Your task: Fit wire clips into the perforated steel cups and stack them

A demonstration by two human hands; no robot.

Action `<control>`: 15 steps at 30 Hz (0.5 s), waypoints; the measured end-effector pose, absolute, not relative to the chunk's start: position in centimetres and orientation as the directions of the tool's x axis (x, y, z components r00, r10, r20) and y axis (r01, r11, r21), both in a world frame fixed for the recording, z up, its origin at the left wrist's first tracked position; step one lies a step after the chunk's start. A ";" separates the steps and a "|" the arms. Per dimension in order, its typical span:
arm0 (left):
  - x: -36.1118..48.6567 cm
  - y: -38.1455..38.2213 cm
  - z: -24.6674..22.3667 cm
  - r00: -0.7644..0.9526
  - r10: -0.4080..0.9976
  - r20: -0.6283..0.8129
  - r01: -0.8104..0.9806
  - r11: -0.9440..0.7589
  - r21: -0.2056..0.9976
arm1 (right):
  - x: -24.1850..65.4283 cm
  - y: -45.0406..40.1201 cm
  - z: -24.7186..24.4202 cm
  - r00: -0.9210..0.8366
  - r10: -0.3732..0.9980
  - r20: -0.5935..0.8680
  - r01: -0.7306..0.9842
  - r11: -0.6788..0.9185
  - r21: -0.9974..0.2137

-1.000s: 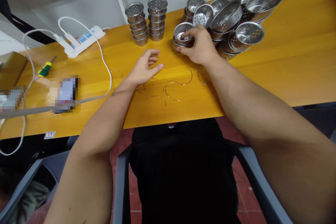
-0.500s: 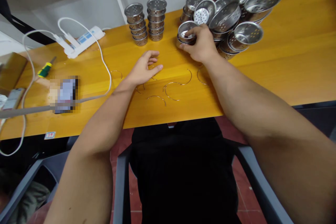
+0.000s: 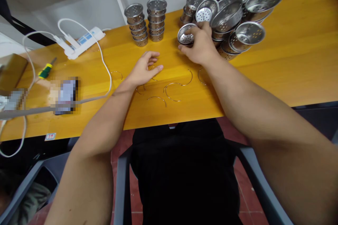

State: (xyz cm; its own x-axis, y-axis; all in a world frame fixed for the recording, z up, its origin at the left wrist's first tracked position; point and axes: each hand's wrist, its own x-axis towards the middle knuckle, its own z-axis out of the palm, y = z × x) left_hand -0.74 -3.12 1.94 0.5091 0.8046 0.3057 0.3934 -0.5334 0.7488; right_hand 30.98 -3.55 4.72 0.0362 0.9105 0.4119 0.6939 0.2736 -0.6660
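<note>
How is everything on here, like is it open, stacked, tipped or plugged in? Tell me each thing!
Left hand: open, holding nothing
Right hand: curled, fingers on a cup's rim
Gripped cup: open at the top
Left stack: upright, cups nested
Right stack: upright, cups nested
Wide bowl: tipped
Wires: bent into curves, lying down
Screwdriver: lying down
Power strip: plugs in it

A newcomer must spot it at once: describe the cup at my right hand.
On the yellow wooden table, right of the two tall stacks, stands a crowd of perforated metal cups and bowls. The small metal cup is at that crowd's front left corner. Unlike its neighbours, it has your right hand on it, a finger dipping into its mouth.
</note>
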 end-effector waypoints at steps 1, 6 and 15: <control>-0.8 -3.1 2.0 0.506 0.806 0.308 0.397 -0.535 0.746 | 30.8 -4.0 5.1 0.019 0.900 0.436 0.680 0.308 -0.666; -1.2 -2.8 1.9 0.473 0.816 0.331 0.422 -0.541 0.728 | 29.1 -6.5 7.2 -0.128 0.911 0.393 0.623 0.382 -0.683; -3.3 1.7 0.2 0.136 0.879 0.457 0.486 -0.461 0.742 | 27.1 -7.5 8.0 -0.160 0.847 0.506 0.578 0.497 -0.648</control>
